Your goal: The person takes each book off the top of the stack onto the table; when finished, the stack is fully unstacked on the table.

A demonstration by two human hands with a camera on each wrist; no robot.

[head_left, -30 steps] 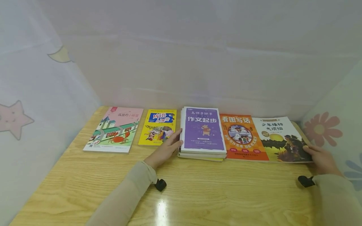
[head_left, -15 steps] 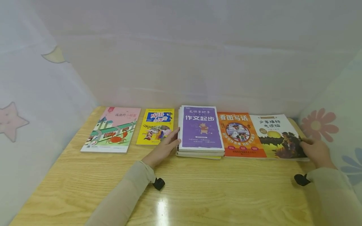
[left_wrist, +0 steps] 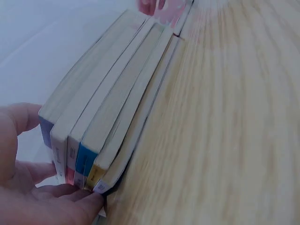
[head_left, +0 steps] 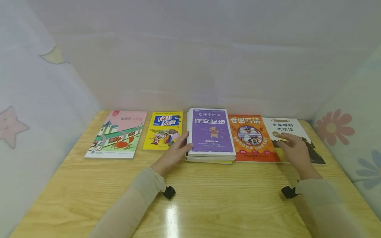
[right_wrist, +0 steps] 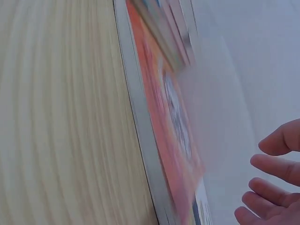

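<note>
Lying flat along far edge of wooden table (head_left: 208, 201), left to right: pink book (head_left: 117, 134), yellow book (head_left: 163, 130), stack of books (head_left: 210, 135) with purple cover on top, orange book (head_left: 251, 138), white-and-dark book (head_left: 297, 138). Left hand (head_left: 174, 153) at stack's left edge, fingers (left_wrist: 70, 199) straight, pressed against spines, thumb on top side. Right hand (head_left: 293, 148) over white-and-dark book, just right of orange book, fingers (right_wrist: 276, 168) spread and relaxed, gripping nothing; contact with cover unclear.

Purple book (head_left: 212, 135), orange book (head_left: 252, 138)
</note>
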